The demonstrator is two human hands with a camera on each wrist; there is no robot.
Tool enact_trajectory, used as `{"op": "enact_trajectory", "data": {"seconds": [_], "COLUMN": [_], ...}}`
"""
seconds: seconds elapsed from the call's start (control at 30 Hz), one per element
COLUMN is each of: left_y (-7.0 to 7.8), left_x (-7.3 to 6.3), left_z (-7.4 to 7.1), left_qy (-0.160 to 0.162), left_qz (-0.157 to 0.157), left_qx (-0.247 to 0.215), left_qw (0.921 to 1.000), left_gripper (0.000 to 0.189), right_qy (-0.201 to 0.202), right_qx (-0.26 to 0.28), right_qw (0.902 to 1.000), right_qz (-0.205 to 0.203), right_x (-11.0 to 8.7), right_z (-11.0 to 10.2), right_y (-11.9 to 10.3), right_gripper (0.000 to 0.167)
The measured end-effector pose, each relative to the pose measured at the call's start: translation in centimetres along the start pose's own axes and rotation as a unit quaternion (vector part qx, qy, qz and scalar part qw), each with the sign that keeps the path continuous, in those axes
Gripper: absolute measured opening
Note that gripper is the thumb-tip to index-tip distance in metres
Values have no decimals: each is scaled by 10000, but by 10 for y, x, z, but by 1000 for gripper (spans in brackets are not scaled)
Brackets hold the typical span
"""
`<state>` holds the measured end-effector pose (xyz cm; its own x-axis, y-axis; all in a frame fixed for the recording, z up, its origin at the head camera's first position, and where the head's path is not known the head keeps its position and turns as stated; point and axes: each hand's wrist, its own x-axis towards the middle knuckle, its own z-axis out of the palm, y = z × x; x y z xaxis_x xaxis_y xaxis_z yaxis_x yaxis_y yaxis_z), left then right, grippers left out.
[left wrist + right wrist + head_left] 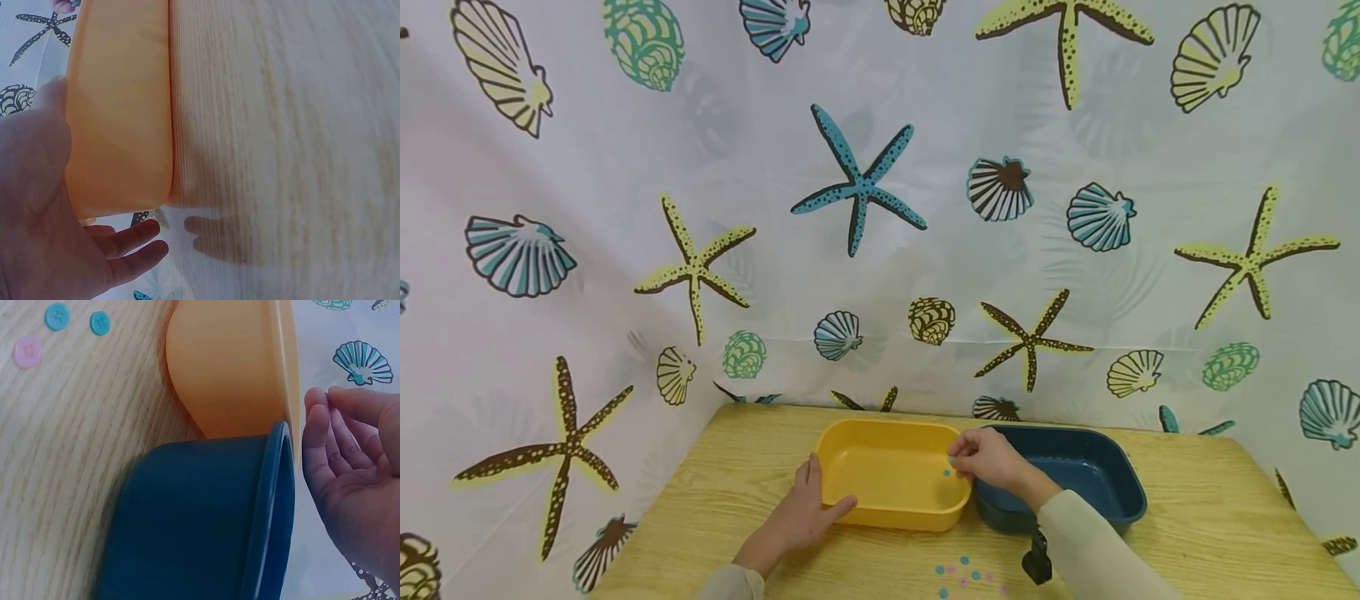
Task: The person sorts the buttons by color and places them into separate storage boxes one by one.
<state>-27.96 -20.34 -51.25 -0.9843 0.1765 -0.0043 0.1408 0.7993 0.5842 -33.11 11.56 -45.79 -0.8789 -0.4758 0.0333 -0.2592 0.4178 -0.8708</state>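
A yellow plastic tub (891,510) stands on the wooden table. At its front left corner my left hand (797,512) holds it, thumb by the front rim and fingers along the left end. Over the tub's right end my right hand (988,457) pinches a small blue button (951,460) between thumb and fingertips. Another blue button (947,472) shows just below those fingertips; whether it is held or loose I cannot tell. In the right wrist view the pinching fingers (317,422) hide whatever is between them. A dark blue tub (1075,475) sits right beside the yellow one, under my right forearm.
Several loose blue and pink buttons lie on the table in front of the tubs, among them a pink button (27,352) and a blue button (56,317). A curtain (760,275) printed with shells and starfish hangs behind the table and at both sides.
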Motion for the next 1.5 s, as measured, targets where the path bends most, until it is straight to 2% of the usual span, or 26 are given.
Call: {"op": "enact_trajectory", "data": {"seconds": [0.47, 0.93, 1.13, 1.37, 1.5], "left_y": [-2, 1, 1, 2, 2], "left_x": [1, 0, -1, -2, -2], "left_z": [2, 0, 1, 0, -2], "left_qy": [3, 7, -17, -29, -23], "left_qz": [29, 18, 52, 63, 38], "left_qx": [-40, -27, -1, 36, 15], "left_qw": [10000, 10000, 10000, 10000, 10000], "left_gripper": [103, 103, 104, 103, 103], "right_qy": [36, 180, 162, 115, 84], "right_qx": [201, -60, -190, -370, -482], "right_qw": [9997, 9987, 9990, 9988, 9985], "right_qz": [162, 463, 384, 308, 231], "right_x": [11, 18, 17, 14, 13], "right_z": [3, 8, 10, 10, 9], "right_y": [8, 5, 5, 5, 3], "right_gripper": [10, 10, 12, 27, 27]}}
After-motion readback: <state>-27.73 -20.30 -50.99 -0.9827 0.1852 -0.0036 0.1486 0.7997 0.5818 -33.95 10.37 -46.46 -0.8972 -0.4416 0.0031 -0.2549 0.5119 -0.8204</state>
